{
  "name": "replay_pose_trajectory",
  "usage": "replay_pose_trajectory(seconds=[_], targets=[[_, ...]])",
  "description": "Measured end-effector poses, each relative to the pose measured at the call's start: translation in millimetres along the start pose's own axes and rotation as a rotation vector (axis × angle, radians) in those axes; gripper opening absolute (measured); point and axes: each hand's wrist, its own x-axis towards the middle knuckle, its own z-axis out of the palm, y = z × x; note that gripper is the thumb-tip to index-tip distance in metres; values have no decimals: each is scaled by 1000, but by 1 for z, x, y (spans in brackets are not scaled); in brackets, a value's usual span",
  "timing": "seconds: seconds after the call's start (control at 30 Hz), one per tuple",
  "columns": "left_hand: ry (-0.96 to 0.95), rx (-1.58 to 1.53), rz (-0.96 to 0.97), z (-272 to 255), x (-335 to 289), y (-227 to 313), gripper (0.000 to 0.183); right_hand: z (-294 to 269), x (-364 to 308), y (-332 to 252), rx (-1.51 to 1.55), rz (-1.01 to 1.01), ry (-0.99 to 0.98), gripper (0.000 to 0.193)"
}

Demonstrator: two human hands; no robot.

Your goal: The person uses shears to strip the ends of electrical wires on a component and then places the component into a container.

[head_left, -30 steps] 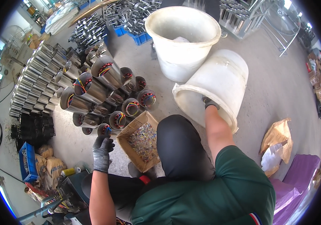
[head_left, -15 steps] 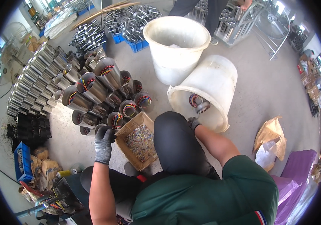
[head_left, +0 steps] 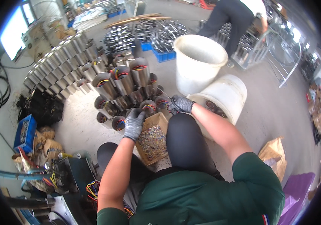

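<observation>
- The wired tube [head_left: 148,107] is located between the hands, just beyond the box [head_left: 157,160].
- The left hand [head_left: 133,122] is bent beside it, the right hand [head_left: 182,104] curled at its far side; whether either grasps anything cannot be told.
- Tube steadiness and wires [head_left: 150,108] clear of the rim are judged advisable.
- Fingertips are partly hidden; contents of the tipped tub [head_left: 232,89] are obscured by shadow.

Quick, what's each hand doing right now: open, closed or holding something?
Left hand: fingers bent beside the metal tubes; grip cannot be told.
Right hand: fingers curled near those metal tubes too; grip cannot be told.
</observation>
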Motion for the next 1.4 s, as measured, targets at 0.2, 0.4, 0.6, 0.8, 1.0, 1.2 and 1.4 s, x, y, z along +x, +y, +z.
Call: replay_pose_trajectory(seconds=[0.2,0.4,0.6,0.8,1.0,1.2,1.4], targets=[[-26,-635,-400,-13,-32,58,38,46,-19,-191,837,-136,-33,28],[-104,-1383,-318,-12,-48,56,51,92,-8,-162,438,-380,361,56],[123,-1086,-381,-21,-51,47,44,116,-17,-132,716,-118,186,58],[36,-799,-237,-6,-44,56,63,120,-10,-87,750,2,238,53],[-222,-1291,-303,-15,-35,45,53,116,-11,-96,1074,207,47,32],[-167,-548,-188,-13,-33,49,38,108,-8,-77,1105,341,126,25],[-238,276,-249,-42,-22,37,35,93,-1,-91,956,246,202,39]])
